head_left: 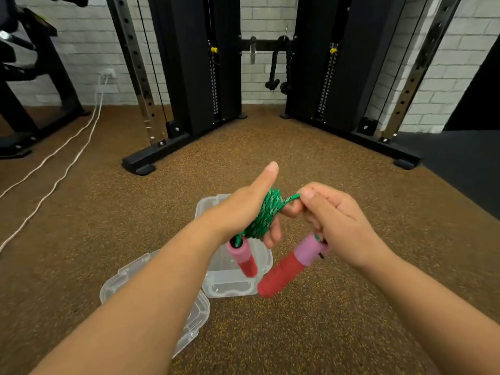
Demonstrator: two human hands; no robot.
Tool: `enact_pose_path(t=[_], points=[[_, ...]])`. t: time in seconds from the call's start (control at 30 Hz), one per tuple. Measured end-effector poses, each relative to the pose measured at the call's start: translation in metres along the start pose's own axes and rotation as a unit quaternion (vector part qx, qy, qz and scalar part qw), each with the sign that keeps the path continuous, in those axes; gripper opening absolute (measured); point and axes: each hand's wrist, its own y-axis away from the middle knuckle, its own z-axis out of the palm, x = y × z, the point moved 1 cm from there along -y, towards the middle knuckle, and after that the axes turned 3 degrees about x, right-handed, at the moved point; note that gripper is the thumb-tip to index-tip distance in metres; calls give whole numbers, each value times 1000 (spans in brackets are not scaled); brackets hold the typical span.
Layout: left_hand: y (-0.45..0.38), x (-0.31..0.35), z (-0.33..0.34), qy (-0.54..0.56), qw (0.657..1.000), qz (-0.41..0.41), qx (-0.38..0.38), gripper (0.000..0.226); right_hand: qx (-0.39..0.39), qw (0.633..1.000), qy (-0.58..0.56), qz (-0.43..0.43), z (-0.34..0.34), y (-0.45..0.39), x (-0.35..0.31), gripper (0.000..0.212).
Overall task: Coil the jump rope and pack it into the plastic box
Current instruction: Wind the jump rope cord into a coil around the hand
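The green braided jump rope (266, 213) is wound in several turns around my left hand (243, 209), whose thumb points up. One pink and red handle (243, 258) hangs below that hand, over the box. My right hand (332, 220) pinches the rope's free end close to the coil, and the second pink and red handle (292, 266) dangles under its palm. The clear plastic box (230, 282) stands open on the floor beneath my hands, partly hidden by my left forearm.
The box's clear lid (189, 328) lies on the brown speckled floor to the left of the box. A black cable machine frame (173, 147) stands ahead. A white cord (54, 163) trails across the floor at the left.
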Motion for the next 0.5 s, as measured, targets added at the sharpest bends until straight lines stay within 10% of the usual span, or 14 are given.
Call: enact_pose_path(t=[0.27,0.5], points=[[-1,-9,-4,92,983,-25,-157,89,11,996,46,70,-6,-11,34,31],[-2,-10,-2,186,970,-23,-156,42,43,997,-49,49,10,-8,35,24]])
